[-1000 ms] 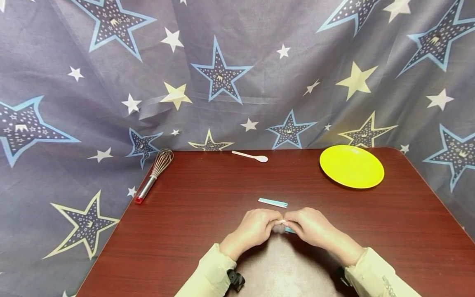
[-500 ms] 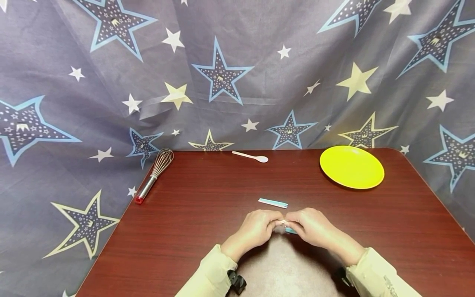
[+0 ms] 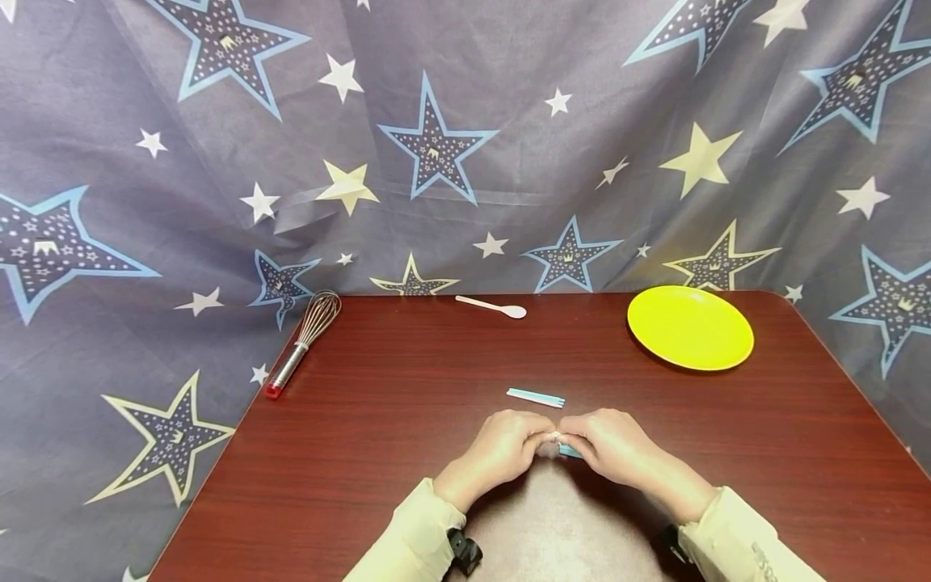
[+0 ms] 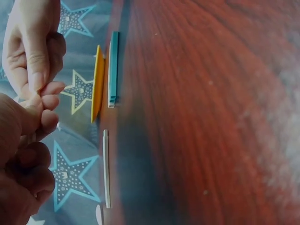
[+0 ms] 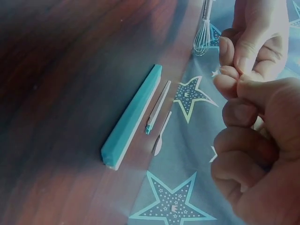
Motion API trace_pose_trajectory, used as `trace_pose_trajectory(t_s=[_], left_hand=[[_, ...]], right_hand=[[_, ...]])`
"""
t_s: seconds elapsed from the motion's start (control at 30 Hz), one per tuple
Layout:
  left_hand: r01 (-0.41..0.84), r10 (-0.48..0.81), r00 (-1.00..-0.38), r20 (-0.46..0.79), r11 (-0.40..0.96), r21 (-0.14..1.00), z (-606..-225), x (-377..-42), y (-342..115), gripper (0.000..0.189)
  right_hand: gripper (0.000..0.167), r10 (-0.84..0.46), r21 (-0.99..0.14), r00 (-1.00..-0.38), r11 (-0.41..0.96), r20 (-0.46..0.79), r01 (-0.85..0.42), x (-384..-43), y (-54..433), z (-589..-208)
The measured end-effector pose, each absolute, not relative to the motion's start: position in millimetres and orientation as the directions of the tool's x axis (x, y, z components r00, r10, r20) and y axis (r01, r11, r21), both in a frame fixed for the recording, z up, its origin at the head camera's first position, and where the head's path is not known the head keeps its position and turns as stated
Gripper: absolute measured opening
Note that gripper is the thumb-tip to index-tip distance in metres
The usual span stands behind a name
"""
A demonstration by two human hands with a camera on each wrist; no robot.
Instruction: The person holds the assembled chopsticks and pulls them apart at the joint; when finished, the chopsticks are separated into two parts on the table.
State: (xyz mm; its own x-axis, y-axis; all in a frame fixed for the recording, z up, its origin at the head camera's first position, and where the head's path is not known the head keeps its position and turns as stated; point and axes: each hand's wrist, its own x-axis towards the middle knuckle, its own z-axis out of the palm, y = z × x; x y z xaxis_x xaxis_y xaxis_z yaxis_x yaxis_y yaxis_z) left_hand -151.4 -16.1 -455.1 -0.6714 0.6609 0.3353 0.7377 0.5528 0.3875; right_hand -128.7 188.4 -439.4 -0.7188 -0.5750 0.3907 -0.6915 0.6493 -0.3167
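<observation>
In the head view my left hand and right hand meet fingertip to fingertip above the table. Between them they pinch a small white thing, mostly hidden by the fingers; its kind cannot be told. Both wrist views show thumbs and index fingers pressed together, other fingers curled. Below the right hand lies a slim teal-and-white bar, partly covered in the head view but whole in the right wrist view. Just beyond the hands rests a second slim teal-and-white bar.
A white spoon lies at the table's back edge. At the back right sits a yellow plate. A wire whisk with a red-tipped handle lies along the left edge. Behind the dark red table hangs a star-patterned cloth.
The small white thing shows slightly less between the fingertips than one second ago. Both hands stay in nearly the same place, and the things on the table have not moved.
</observation>
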Motion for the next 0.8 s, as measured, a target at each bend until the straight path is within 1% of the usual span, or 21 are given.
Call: trace_pose_trajectory(t_s=[0.1,0.2,0.6,0.7,0.8], left_hand=[[0.746,0.663,-0.662,0.349,0.54,0.39,-456.2,-151.6,-15.6,0.012],[0.747,0.663,-0.66,0.353,0.531,0.399,-456.7,-151.6,-15.3,0.011],[0.706,0.654,-0.689,0.314,0.504,0.498,-459.7,-154.6,-14.3,0.009],[0.702,0.657,-0.69,0.302,0.509,0.498,-458.7,-154.7,-14.5,0.009],[0.706,0.66,-0.692,0.291,0.536,0.462,-456.8,-155.5,-17.3,0.01]], right_hand=[[0.029,-0.596,-0.317,-0.689,0.615,0.414,-0.722,-130.8,189.8,-440.2],[0.024,-0.61,-0.326,-0.672,0.59,0.42,-0.739,-132.2,191.3,-440.9],[0.02,-0.619,-0.379,-0.679,0.563,0.396,-0.734,-133.2,193.9,-440.0],[0.019,-0.625,-0.384,-0.682,0.564,0.38,-0.731,-133.5,194.9,-439.3],[0.014,-0.632,-0.389,-0.688,0.569,0.357,-0.724,-133.8,198.2,-438.4]])
